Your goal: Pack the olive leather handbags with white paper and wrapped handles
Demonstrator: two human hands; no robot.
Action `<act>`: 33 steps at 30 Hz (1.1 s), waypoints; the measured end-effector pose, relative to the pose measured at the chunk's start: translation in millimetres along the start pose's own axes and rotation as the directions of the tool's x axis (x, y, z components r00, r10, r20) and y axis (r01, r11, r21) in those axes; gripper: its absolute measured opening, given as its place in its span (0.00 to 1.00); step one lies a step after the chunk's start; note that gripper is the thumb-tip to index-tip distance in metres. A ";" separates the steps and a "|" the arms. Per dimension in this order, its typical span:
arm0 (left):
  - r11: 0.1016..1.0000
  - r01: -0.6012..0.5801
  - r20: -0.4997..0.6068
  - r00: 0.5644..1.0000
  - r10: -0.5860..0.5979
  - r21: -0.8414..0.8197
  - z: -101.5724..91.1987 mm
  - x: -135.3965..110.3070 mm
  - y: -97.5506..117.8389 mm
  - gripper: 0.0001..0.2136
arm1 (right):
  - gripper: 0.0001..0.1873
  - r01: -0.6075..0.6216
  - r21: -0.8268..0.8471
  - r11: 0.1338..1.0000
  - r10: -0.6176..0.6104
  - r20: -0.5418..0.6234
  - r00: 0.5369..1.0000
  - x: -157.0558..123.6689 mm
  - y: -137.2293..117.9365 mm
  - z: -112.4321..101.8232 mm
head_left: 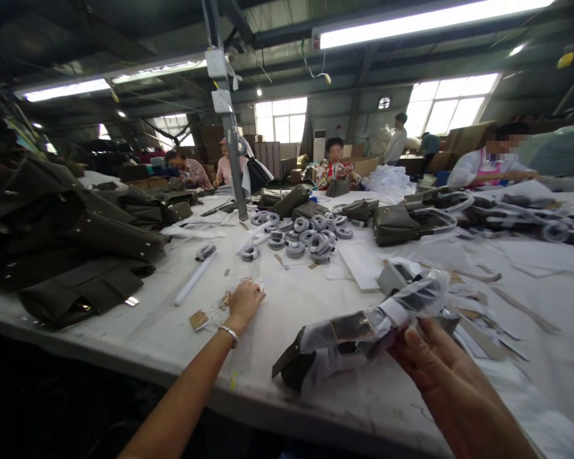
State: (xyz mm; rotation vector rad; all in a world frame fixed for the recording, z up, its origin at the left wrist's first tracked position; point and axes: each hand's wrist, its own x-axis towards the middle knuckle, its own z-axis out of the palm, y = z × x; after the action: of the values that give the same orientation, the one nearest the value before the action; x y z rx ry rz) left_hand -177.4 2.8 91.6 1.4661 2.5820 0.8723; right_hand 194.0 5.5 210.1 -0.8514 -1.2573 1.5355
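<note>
My right hand point(433, 350) is closed around a dark handbag point(296, 363), gripping its part wrapped in translucent white film. The bag tilts above the table, its uncovered dark end pointing left and down. My left hand point(245, 301) rests low at the table, fingers curled together over what looks like clear plastic and thin string; what lies under the fingertips is hidden. Beside it sits a small brown tag point(198, 320) with string. A white strip point(194, 280) and a small grey coil point(205, 252) lie farther to the left.
Dark bag pieces point(71, 236) are heaped at the left. Several wrapped grey coils point(310, 237) lie mid-table, before a metal post point(236, 159). More dark bags point(395, 224) and paper scraps point(478, 319) are at the right. Several people work across the white table point(162, 344).
</note>
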 end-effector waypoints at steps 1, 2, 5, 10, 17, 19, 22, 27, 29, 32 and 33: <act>1.000 0.016 0.029 0.999 -0.017 0.025 3.3 3.2 -0.2 0.10 | 0.38 0.028 -0.095 0.995 -0.030 -0.017 0.999 0.3 2.1 -6.7; 0.999 0.032 0.054 0.998 -0.034 0.040 6.0 6.3 -0.1 0.11 | 0.37 0.054 -0.202 0.978 -0.062 -0.035 0.997 0.2 3.4 -13.6; 0.997 0.072 0.114 0.991 -0.075 0.033 8.2 15.9 -1.0 0.12 | 0.30 0.094 -0.548 0.831 -0.161 -0.075 0.984 -3.6 2.8 -31.5; 0.980 0.120 0.188 0.978 -0.090 -0.157 -15.6 35.3 -2.6 0.13 | 0.31 0.120 -0.940 0.320 -0.422 -0.029 0.906 -13.8 -6.9 -40.3; 0.833 0.097 0.209 0.978 0.023 -0.544 -80.9 51.6 31.1 0.14 | 0.29 0.025 -0.994 -0.106 -0.601 0.084 0.795 -14.2 -12.6 -38.7; 0.790 0.070 0.191 0.980 0.060 -0.609 -96.6 47.4 47.6 0.15 | 0.26 0.046 -0.997 -0.061 -0.629 0.074 0.774 -16.4 -14.6 -38.3; 0.721 0.033 0.198 0.969 0.146 -0.692 -116.5 34.1 77.0 0.23 | 0.25 0.121 -0.986 0.111 -0.683 0.013 0.730 -22.2 -20.4 -32.7; 0.608 0.005 0.246 0.917 0.314 -0.794 -144.1 5.4 136.2 0.27 | 0.11 0.516 -0.758 0.399 -0.731 0.076 0.678 -18.5 -32.6 -8.0; 0.560 0.009 0.258 0.894 0.367 -0.829 -152.8 -7.0 160.9 0.25 | 0.14 0.604 -0.650 0.462 -0.703 0.147 0.696 -11.0 -36.7 4.6; 0.449 0.068 0.293 0.842 0.453 -0.891 -161.9 -27.8 196.0 0.23 | 0.31 0.676 -0.494 0.547 -0.654 0.252 0.713 0.0 -42.7 22.5; 0.417 0.097 0.310 0.820 0.481 -0.904 -163.8 -35.3 206.6 0.22 | 0.38 0.686 -0.440 0.580 -0.642 0.271 0.717 2.3 -44.4 27.9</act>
State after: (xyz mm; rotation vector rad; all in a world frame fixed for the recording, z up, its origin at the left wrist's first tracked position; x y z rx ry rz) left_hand -47.7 -17.8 322.9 1.3341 1.1106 1.3170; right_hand 178.1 0.1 259.9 -0.5132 -1.8339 0.6143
